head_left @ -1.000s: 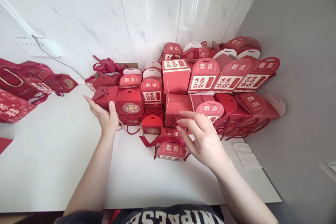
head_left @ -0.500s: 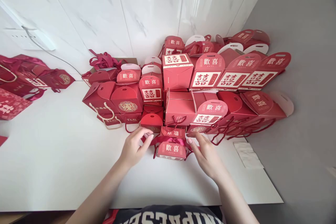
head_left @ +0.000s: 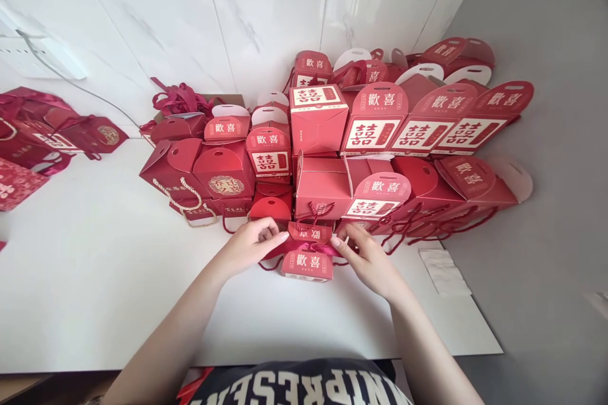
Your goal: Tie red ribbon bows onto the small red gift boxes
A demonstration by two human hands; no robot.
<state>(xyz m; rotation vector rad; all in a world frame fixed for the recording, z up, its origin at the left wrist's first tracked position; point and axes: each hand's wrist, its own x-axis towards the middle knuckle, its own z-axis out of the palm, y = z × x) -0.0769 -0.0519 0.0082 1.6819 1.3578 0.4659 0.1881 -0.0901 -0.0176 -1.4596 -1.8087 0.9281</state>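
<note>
A small red gift box [head_left: 308, 267] with gold lettering stands on the white table in front of me, its two top flaps leaning apart. Dark red ribbon [head_left: 311, 247] runs across its top, gathered in a small knot between the flaps. At the box's left side my left hand [head_left: 254, 242] has thumb and forefinger closed on one side of the ribbon. My right hand [head_left: 368, 259] pinches the ribbon on the other side, the thumb near the flap. Red cord handles stick out low on both sides of the box.
Behind the small box, stacked red gift boxes [head_left: 323, 186] with cord handles reach toward the tiled wall. A ribbon heap [head_left: 178, 100] lies at back left. More red bags [head_left: 52, 130] stand far left. White papers [head_left: 444, 272] lie right, near the grey wall.
Both hands have come closer in to the box's top, and the ribbon ends between them are shorter. The view has shifted slightly.
</note>
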